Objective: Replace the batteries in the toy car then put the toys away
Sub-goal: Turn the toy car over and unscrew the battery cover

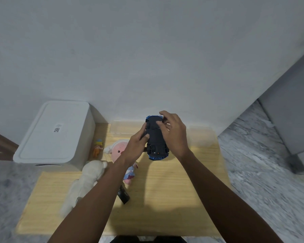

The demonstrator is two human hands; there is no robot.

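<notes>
Two hands have the toy car (156,137) up off the wooden table (174,190), flipped belly-up — black underside facing the camera, blue trim at both ends, long axis running away from the person. Left hand (136,146) grips its left side, right hand (174,132) has curled fingers on the underside near the far end. Right half of the table is open; left is crowded by a white lidded bin (56,132) — its label's too small to read — plus a white plush (88,179), a pink doll (120,151), a small figure (97,148).
</notes>
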